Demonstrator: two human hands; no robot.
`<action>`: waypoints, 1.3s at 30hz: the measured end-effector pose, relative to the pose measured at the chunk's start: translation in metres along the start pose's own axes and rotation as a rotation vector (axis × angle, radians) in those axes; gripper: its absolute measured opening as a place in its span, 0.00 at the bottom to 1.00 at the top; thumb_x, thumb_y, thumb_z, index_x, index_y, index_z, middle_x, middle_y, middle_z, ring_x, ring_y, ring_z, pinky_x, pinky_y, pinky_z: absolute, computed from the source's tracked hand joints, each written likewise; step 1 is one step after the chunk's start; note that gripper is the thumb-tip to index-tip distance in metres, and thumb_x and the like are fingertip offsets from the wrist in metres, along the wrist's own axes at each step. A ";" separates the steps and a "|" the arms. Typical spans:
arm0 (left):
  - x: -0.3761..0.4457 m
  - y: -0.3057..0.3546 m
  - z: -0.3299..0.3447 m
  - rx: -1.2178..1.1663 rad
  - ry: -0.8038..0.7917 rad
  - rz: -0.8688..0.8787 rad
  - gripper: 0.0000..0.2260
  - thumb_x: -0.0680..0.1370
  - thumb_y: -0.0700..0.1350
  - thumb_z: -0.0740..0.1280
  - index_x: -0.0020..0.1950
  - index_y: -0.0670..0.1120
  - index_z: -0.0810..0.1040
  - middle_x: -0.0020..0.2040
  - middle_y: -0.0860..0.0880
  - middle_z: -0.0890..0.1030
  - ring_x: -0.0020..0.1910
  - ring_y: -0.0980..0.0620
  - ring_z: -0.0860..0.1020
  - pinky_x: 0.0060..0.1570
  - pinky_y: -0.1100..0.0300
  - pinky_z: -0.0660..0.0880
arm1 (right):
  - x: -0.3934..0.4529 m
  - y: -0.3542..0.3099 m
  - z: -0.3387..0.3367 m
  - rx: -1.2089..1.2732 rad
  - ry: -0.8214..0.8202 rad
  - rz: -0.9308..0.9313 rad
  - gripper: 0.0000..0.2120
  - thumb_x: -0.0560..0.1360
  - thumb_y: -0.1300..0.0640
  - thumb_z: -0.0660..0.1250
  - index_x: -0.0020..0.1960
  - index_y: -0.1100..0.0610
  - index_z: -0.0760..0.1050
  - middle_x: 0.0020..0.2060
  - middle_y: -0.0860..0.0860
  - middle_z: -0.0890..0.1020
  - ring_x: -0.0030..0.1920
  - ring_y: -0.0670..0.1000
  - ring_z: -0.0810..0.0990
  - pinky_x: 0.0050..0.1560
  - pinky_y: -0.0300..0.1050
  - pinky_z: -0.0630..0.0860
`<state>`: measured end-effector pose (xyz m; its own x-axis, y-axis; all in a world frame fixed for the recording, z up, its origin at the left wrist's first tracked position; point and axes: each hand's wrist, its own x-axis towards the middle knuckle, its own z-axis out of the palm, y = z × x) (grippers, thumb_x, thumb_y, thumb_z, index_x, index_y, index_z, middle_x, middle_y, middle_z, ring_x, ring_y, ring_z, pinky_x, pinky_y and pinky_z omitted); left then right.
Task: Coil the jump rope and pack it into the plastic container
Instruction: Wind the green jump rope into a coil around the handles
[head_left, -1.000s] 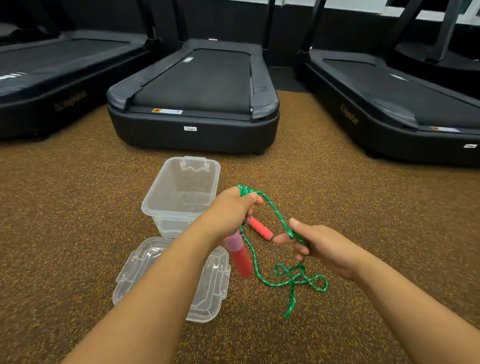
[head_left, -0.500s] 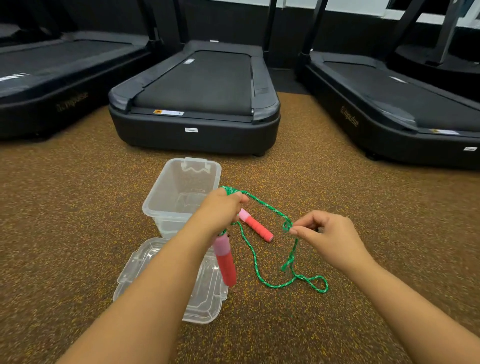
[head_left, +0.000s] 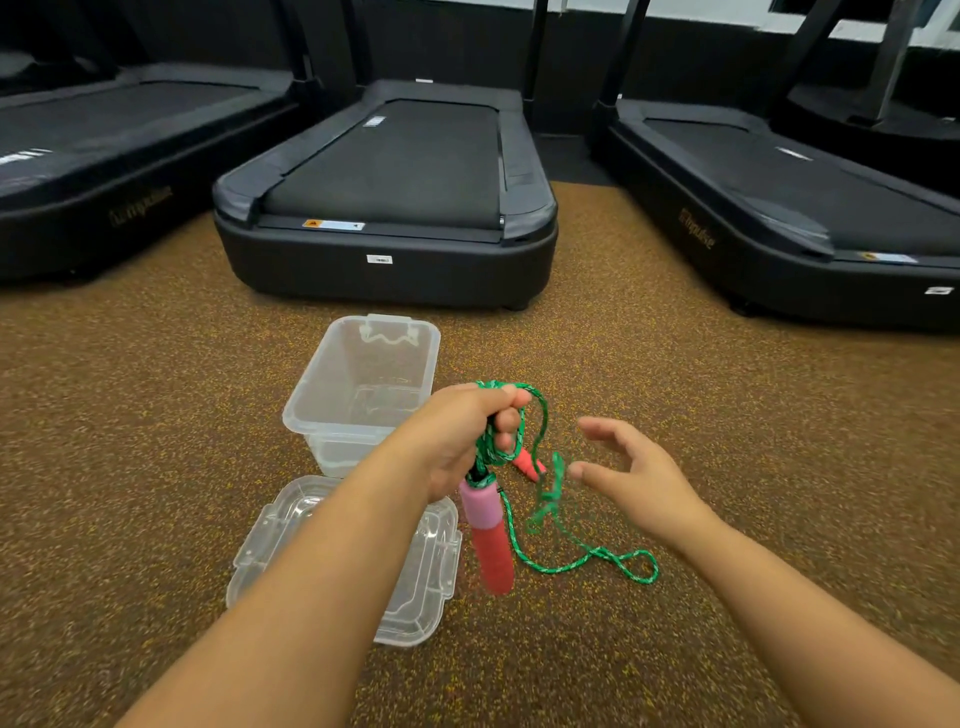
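My left hand grips several loops of the green jump rope in its fist. One pink and red handle hangs straight down from that fist. The other red handle shows behind the hanging rope, and whether it touches the floor is unclear. A loose tail of rope trails down onto the carpet and ends in a small loop. My right hand hovers just right of the rope with spread fingers, holding nothing. The clear plastic container sits open on the floor beyond my left hand.
The container's clear lid lies flat on the carpet under my left forearm. Three black treadmills stand across the back: one straight ahead, one at the left, one at the right. Brown speckled carpet surrounds the work.
My right hand let go of the rope it was pinching and opened. My left hand now holds one more loop, and the loose tail on the carpet has grown shorter.
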<state>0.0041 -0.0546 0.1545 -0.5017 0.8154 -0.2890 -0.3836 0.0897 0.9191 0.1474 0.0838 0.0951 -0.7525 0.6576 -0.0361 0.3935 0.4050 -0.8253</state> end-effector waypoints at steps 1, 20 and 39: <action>-0.001 0.000 0.001 0.007 -0.018 -0.008 0.09 0.81 0.40 0.58 0.44 0.41 0.75 0.26 0.51 0.69 0.26 0.56 0.66 0.28 0.67 0.67 | -0.001 -0.006 -0.001 0.086 -0.038 -0.044 0.21 0.72 0.57 0.72 0.61 0.42 0.73 0.60 0.41 0.77 0.63 0.41 0.72 0.67 0.45 0.67; -0.001 -0.002 0.006 -0.372 -0.112 -0.012 0.10 0.81 0.42 0.58 0.48 0.41 0.77 0.28 0.51 0.76 0.24 0.57 0.72 0.28 0.68 0.72 | -0.010 -0.010 0.018 -0.111 -0.046 -0.107 0.14 0.80 0.50 0.56 0.42 0.52 0.76 0.26 0.46 0.72 0.30 0.48 0.70 0.36 0.47 0.69; -0.002 -0.024 0.007 0.465 0.040 0.121 0.36 0.77 0.67 0.47 0.57 0.35 0.72 0.60 0.32 0.73 0.62 0.40 0.73 0.65 0.40 0.66 | -0.026 -0.055 0.006 0.064 -0.084 -0.399 0.09 0.75 0.54 0.61 0.41 0.54 0.78 0.29 0.43 0.78 0.31 0.39 0.73 0.35 0.34 0.67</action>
<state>0.0194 -0.0544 0.1349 -0.5546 0.8136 -0.1746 0.0617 0.2494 0.9664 0.1425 0.0403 0.1374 -0.8811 0.4017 0.2498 0.0307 0.5754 -0.8173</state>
